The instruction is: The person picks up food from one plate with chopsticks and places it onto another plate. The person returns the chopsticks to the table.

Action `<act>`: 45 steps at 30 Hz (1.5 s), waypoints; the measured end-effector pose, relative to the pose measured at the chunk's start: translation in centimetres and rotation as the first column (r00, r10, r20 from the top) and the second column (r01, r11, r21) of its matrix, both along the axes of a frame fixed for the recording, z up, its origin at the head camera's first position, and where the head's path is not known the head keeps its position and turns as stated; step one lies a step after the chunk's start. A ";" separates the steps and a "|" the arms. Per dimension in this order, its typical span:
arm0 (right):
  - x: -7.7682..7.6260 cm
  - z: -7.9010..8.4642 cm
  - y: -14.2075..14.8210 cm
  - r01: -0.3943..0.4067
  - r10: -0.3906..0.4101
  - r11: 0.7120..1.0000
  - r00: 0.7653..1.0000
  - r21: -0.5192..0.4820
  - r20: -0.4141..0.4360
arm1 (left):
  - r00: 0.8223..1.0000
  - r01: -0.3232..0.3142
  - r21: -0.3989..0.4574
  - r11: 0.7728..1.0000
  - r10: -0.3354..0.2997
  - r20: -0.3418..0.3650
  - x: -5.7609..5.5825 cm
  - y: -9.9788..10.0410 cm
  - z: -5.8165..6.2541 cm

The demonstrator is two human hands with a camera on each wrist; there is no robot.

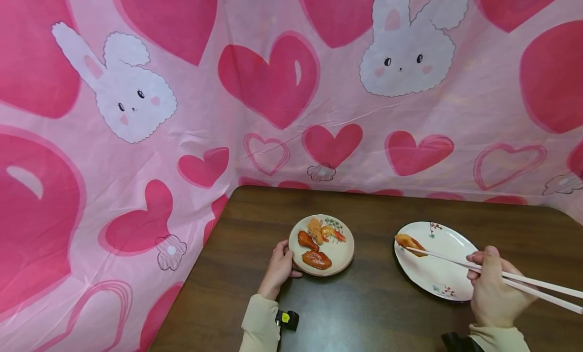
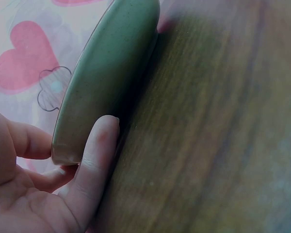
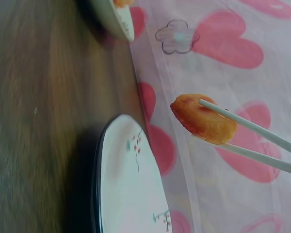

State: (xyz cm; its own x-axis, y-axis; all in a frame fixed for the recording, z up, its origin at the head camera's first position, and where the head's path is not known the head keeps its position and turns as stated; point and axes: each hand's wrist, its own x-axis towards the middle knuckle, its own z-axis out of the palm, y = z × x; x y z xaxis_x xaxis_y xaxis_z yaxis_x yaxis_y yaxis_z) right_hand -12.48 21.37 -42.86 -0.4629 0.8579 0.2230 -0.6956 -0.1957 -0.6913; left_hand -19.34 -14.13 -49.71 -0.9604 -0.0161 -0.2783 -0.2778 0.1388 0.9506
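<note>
My right hand [image 1: 496, 291] grips a pair of white chopsticks [image 1: 524, 283]. Their tips pinch a golden-brown piece of food [image 3: 203, 119], perhaps a chicken wing, raised above the white oval plate [image 1: 442, 271] with floral sprigs. On the left, my left hand [image 1: 280, 268] holds the rim of a small round plate [image 1: 339, 258], thumb and fingers on its edge. This plate bears a drumstick [image 1: 307, 240], a glazed wing piece [image 1: 317, 260], a crumbed fried piece [image 1: 315, 230] and a shrimp [image 1: 333, 234]. The left wrist view shows its greenish outer side, with the thumb against it.
Both plates are on a dark brown wooden table [image 1: 364, 311]. Behind and to the left hangs a pink sheet [image 1: 282, 17] printed with hearts and rabbits, meeting the table's far edge. A black strap with a yellow mark [image 1: 286, 318] sits at my left wrist.
</note>
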 end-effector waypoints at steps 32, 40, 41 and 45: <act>-2.1 -1.0 -7.8 -0.226 0.216 0.964 0.973 0.142 0.086 | 1.000 -0.003 0.019 1.000 0.003 -0.005 0.1 0.2 0.0; -3.0 -3.0 -8.0 -0.264 0.254 0.951 0.964 0.162 0.077 | 1.000 -0.010 0.016 1.000 0.010 -0.005 0.1 0.1 -0.1; -3.0 -3.1 -8.1 -0.264 0.254 0.950 0.964 0.167 0.081 | 1.000 -0.010 0.016 1.000 0.010 -0.006 0.1 0.1 -0.1; -3.1 -3.0 -8.5 -0.246 0.223 0.948 0.966 0.201 0.132 | 1.000 -0.007 0.019 1.000 0.007 -0.011 0.1 0.1 -0.1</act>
State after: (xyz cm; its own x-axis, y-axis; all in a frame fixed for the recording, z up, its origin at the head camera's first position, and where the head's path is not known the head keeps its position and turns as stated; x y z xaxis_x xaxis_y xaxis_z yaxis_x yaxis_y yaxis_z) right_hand -15.62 12.84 -45.88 -0.6764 0.6598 0.3273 -0.5678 -0.1841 -0.8023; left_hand -19.29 -14.03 -49.78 -0.9632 -0.0179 -0.2680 -0.2682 0.1190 0.9560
